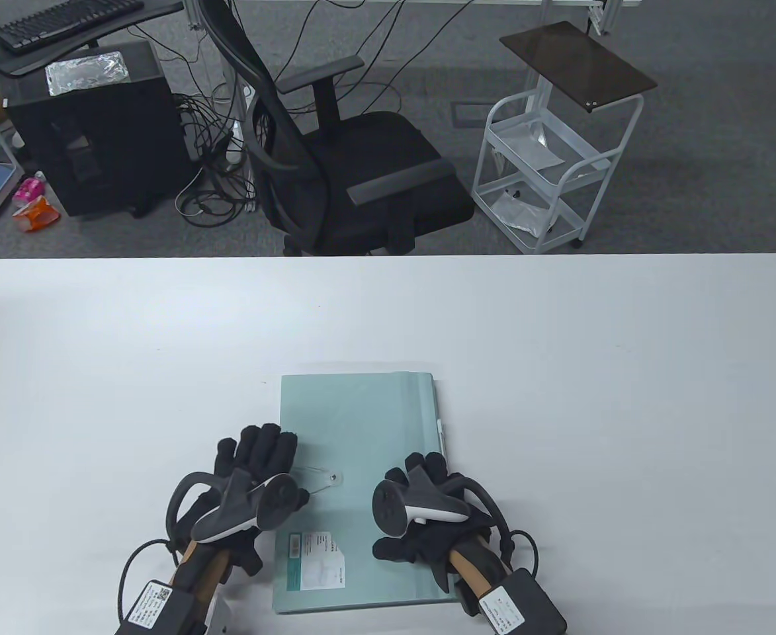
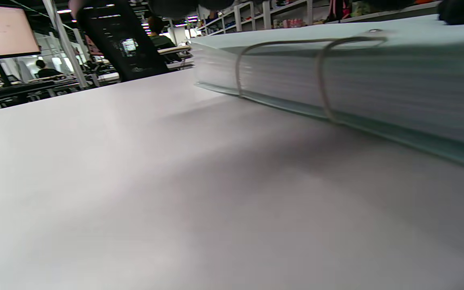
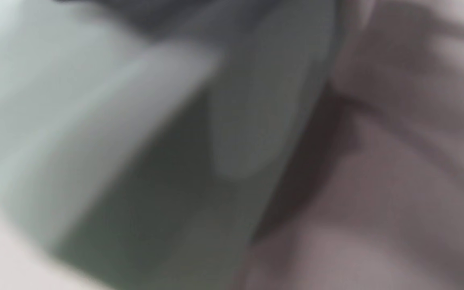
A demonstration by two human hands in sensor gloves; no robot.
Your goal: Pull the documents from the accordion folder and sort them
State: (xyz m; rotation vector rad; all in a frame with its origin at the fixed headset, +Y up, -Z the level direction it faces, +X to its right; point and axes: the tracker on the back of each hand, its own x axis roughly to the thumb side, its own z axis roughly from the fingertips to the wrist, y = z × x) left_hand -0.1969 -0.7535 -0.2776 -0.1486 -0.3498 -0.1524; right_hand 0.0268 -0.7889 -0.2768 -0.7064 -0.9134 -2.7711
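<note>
A pale green accordion folder (image 1: pixel 361 436) lies flat and closed on the white table (image 1: pixel 560 344), with a white label (image 1: pixel 317 552) near its front. An elastic loop (image 2: pixel 324 76) runs from a button (image 1: pixel 335 477) on the cover around the folder's left edge. My left hand (image 1: pixel 262 456) lies at that left edge, its fingers stretched out and their tips touching the folder by the loop. My right hand (image 1: pixel 421 476) rests on the folder's right side near the edge, thumb spread apart on the cover. The right wrist view is a blur of green folder (image 3: pixel 135 141).
A black office chair (image 1: pixel 354 165) stands past the table's far edge, with a white trolley (image 1: pixel 553 165) to its right and a black computer case (image 1: pixel 90 126) to its left. Bare table lies to the left, right and beyond the folder.
</note>
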